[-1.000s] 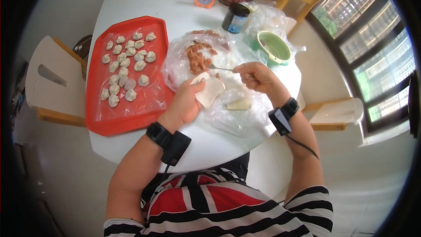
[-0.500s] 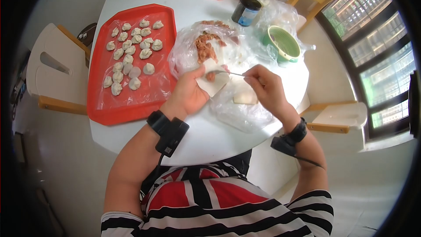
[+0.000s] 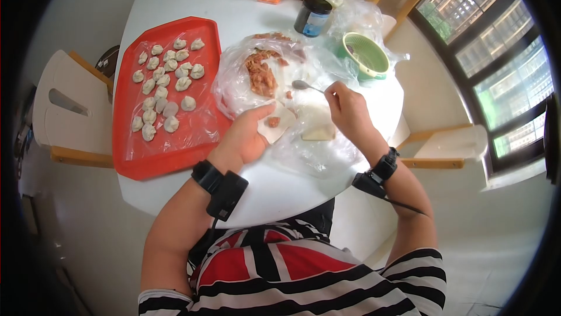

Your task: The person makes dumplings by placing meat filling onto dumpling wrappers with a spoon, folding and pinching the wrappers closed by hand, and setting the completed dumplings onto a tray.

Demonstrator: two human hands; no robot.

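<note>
Head camera, looking down at two bare hands over a white table (image 3: 266, 190): the likeliest trouble is in the left hand (image 3: 242, 136), which supports a thin, pale wrapper (image 3: 284, 127) with the thumb near its upper edge and the other fingers mostly hidden beneath. The wrapper slants away from the palm, so a sharper tilt or a looser grip could let the small dab of filling (image 3: 273, 122) slide off. Squeezing too hard could tear the sheet or push filling to its edge, and a smeared edge might not stick. The right hand (image 3: 349, 108) pinches a metal spoon (image 3: 300, 84) by its handle, the bowl pointing left, well clear of the wrapper; any residue on it could drip, though none can be made out.

The wrapper looks soft, smooth, off-white and roughly four-sided, open and unfolded, held above the table's near side. Its filling is a pinkish-brown lump on the half nearer the palm. Beyond it, a larger mound of filling (image 3: 261, 79) lies on crumpled clear plastic (image 3: 227, 91). To the left, pleated white dumplings (image 3: 188, 104) sit on a red tray (image 3: 166, 168).
</note>
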